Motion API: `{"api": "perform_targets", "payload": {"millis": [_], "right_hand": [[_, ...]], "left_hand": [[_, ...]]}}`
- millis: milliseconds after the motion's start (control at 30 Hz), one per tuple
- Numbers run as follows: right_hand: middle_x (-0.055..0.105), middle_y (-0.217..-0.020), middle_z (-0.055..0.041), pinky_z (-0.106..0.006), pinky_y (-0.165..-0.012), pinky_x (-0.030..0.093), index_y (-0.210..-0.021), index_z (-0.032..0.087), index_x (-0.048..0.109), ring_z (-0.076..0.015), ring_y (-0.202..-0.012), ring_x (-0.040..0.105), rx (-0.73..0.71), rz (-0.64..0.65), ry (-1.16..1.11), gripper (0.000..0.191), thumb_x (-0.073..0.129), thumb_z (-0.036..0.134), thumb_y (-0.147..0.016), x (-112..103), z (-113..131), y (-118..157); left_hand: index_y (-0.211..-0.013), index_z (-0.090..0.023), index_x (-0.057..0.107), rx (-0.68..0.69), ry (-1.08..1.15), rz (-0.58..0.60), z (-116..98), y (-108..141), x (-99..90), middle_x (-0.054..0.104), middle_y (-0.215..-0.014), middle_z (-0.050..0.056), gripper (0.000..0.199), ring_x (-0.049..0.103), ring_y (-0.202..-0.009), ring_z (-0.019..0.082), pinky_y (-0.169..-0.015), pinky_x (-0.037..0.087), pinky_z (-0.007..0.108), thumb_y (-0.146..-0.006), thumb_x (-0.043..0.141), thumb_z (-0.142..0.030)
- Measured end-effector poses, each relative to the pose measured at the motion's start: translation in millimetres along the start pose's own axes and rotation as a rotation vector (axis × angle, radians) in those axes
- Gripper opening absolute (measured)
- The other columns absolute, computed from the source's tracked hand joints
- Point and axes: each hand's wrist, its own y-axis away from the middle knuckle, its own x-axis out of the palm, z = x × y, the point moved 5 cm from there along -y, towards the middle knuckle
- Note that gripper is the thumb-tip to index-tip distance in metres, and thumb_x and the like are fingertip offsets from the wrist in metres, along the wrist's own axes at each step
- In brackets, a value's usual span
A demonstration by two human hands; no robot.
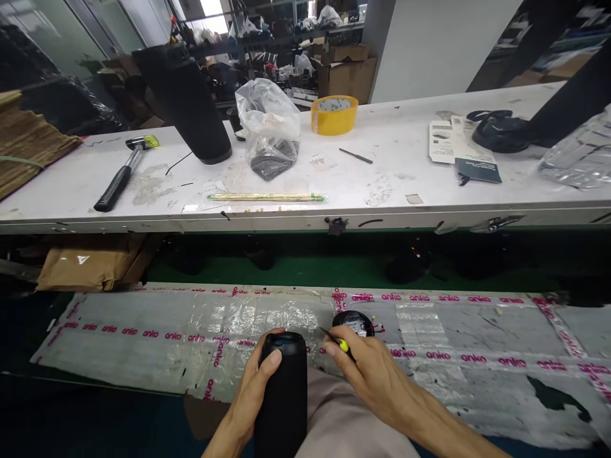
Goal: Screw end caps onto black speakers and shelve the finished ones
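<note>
Lower centre: black cylinder [282,407], gripped by left hand [252,385]; yellow-and-black tool [343,345] in right hand [366,366]. Upper left: hammer [118,182]. Upper centre: yellow tape roll [334,122].

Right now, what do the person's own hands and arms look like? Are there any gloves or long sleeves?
The left hand and right hand are ordinary human hands, with no gloves on. No sleeves cover the parts of the forearms in view, and I can't see a watch, bracelet or ring.

Two hands [254,380] [367,369], one held cylinder [284,404]
</note>
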Motion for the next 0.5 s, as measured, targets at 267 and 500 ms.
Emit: {"api": "perform_targets", "payload": {"millis": [267,500], "right_hand": [[0.075,-0.102,-0.0032,-0.037,-0.083,0.044,-0.127,0.029,0.060,-0.0268,-0.097,0.069,0.198,0.096,-0.141,0.042,0.036,0.057,-0.108,25,-18,11],[0.071,-0.082,0.0001,-0.034,-0.080,0.044,-0.115,0.026,0.062,-0.0237,-0.084,0.068,0.192,0.092,-0.259,0.041,0.037,0.057,-0.108,50,-22,16]], "left_hand": [[-0.133,-0.025,0.072,-0.099,0.264,0.034,18,-7,-2.8,0.076,-0.133,0.005,0.061,0.065,-0.128,0.029,-0.107,0.049,0.032,-0.083,0.081,-0.059],[-0.123,-0.019,0.080,-0.339,0.576,0.162,53,-1,-0.8,0.084,-0.111,0.011,0.068,0.079,-0.097,0.028,-0.093,0.061,0.037,-0.083,0.073,-0.073]]}}
